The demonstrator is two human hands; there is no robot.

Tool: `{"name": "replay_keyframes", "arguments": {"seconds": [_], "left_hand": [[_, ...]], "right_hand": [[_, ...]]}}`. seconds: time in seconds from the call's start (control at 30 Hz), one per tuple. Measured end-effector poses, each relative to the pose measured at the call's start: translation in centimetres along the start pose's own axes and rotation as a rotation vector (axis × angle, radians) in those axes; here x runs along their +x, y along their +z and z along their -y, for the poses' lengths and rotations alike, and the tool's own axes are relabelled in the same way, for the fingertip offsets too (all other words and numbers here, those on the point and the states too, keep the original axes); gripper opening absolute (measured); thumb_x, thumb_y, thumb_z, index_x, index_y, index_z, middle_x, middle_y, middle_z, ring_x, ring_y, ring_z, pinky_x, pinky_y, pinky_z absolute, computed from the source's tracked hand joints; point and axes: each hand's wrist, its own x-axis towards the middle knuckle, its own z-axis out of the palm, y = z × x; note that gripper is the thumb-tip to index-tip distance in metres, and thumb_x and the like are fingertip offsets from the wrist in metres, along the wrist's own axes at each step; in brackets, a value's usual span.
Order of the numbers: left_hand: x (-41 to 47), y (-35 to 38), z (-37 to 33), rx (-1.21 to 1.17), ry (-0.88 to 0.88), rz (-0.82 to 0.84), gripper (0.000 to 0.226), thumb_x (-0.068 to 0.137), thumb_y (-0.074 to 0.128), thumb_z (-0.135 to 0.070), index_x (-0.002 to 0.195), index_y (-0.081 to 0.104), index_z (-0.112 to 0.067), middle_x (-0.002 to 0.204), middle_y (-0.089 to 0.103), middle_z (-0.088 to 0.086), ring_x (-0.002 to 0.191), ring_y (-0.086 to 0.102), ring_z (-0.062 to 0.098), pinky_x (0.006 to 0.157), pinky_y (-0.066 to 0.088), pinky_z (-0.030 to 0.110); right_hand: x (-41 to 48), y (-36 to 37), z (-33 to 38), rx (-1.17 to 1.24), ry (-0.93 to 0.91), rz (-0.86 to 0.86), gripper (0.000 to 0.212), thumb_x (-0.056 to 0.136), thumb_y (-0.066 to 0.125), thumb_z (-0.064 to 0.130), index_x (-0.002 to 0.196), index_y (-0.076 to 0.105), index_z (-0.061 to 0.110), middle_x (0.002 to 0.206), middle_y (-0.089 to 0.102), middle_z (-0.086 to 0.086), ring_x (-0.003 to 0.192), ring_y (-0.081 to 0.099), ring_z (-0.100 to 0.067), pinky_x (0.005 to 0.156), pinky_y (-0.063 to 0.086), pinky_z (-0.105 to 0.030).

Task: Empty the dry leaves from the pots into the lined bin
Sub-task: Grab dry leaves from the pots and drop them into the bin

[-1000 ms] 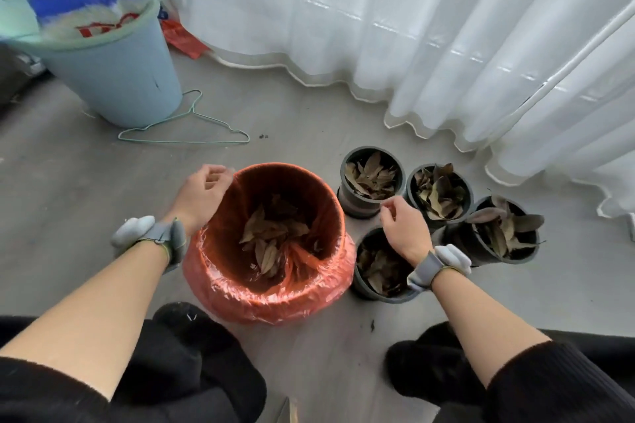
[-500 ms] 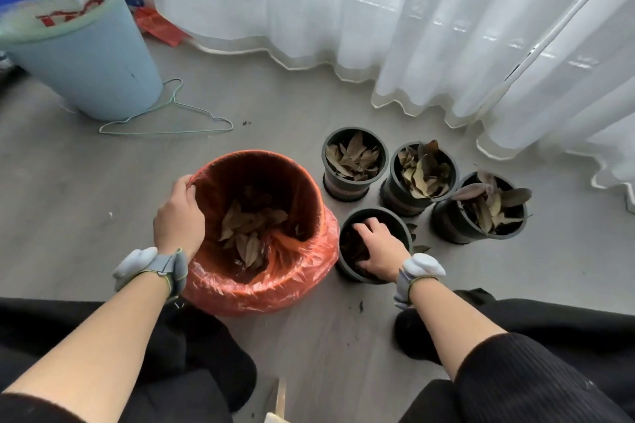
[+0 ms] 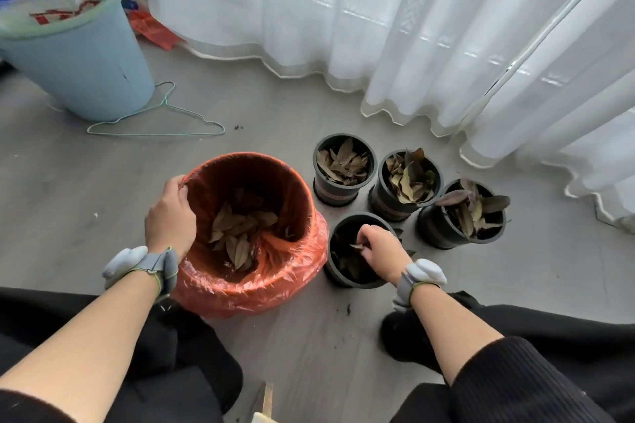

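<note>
The bin lined with an orange bag (image 3: 302,251) stands on the floor in front of me, with dry brown leaves (image 3: 237,233) at its bottom. My left hand (image 3: 170,220) grips the bin's left rim. Just right of the bin is the nearest black pot (image 3: 338,271). My right hand (image 3: 379,247) is inside it, fingers closed on dry leaves. Three more black pots hold dry leaves behind it: back left (image 3: 321,187), middle (image 3: 383,199) and far right (image 3: 433,230).
A pale blue bucket (image 3: 92,72) with a blue and white bag stands at the back left, a green wire hanger (image 3: 154,125) on the floor beside it. White curtains (image 3: 412,27) hang behind the pots. My legs in black frame the bottom.
My right hand went from above the nearest pot down into it and closed on leaves. My left hand shifted from the bin's back rim to its left rim.
</note>
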Motion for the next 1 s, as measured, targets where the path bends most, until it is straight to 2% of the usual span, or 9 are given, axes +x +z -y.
{"name": "replay_keyframes", "arguments": {"seconds": [0.1,0.23,0.53,0.63,0.73,0.87,1.0], "left_hand": [[-0.4,0.1,-0.4,-0.025,-0.019,0.015,0.027,0.103,0.034,-0.020,0.124,0.050,-0.013,0.105,0.062,0.028,0.092,0.055,0.050,0.075,0.040,0.046],[-1.6,0.3,-1.0,-0.062,-0.066,0.004,0.027,0.103,0.033,-0.018,0.124,0.049,-0.011,0.111,0.060,0.028,0.096,0.054,0.050,0.078,0.040,0.047],[-2.2,0.2,-1.0,-0.095,-0.073,-0.004,0.029,0.103,0.034,-0.017,0.126,0.049,-0.011,0.118,0.058,0.026,0.102,0.053,0.048,0.083,0.040,0.048],[-2.2,0.2,-1.1,-0.102,-0.063,-0.009,0.028,0.103,0.034,-0.017,0.126,0.049,-0.010,0.121,0.058,0.025,0.104,0.053,0.047,0.083,0.040,0.048],[-2.2,0.1,-1.0,-0.100,-0.063,-0.015,0.028,0.103,0.034,-0.017,0.126,0.048,-0.010,0.120,0.058,0.025,0.104,0.053,0.048,0.082,0.040,0.047],[-2.3,0.2,-1.0,-0.096,-0.071,-0.012,0.028,0.103,0.034,-0.018,0.126,0.048,-0.010,0.121,0.057,0.024,0.104,0.053,0.048,0.083,0.040,0.047],[-2.3,0.2,-1.2,-0.099,-0.078,-0.009,0.029,0.103,0.033,-0.018,0.127,0.048,-0.011,0.123,0.057,0.023,0.105,0.053,0.047,0.085,0.040,0.047]], "right_hand": [[-1.1,-1.7,-0.7,0.112,0.066,-0.067,0.008,0.086,0.063,0.011,0.089,0.057,0.016,0.084,0.059,0.001,0.083,0.058,-0.024,0.076,0.047,-0.035],[-1.9,-3.8,-1.2,0.234,0.144,-0.161,0.014,0.087,0.070,0.020,0.083,0.056,0.018,0.074,0.063,-0.001,0.070,0.064,-0.025,0.070,0.055,-0.039],[-3.4,-4.2,-0.3,0.320,0.211,-0.275,0.013,0.086,0.071,0.024,0.084,0.059,0.021,0.076,0.062,0.005,0.075,0.061,-0.017,0.070,0.049,-0.027],[-3.4,-4.3,-0.1,0.354,0.218,-0.255,0.011,0.086,0.072,0.023,0.085,0.061,0.020,0.078,0.063,0.004,0.079,0.064,-0.020,0.074,0.056,-0.036],[-3.2,-4.7,-0.1,0.344,0.214,-0.266,0.012,0.086,0.072,0.024,0.084,0.061,0.021,0.078,0.064,0.005,0.079,0.064,-0.019,0.075,0.056,-0.034],[-2.8,-6.2,0.2,0.511,0.232,-0.260,0.011,0.086,0.073,0.020,0.086,0.062,0.016,0.085,0.070,-0.009,0.079,0.071,-0.028,0.074,0.061,-0.043],[-2.1,-9.3,2.3,0.718,0.162,-0.329,0.011,0.087,0.072,0.017,0.087,0.061,0.016,0.092,0.071,-0.018,0.073,0.073,-0.026,0.065,0.061,-0.036]]}}
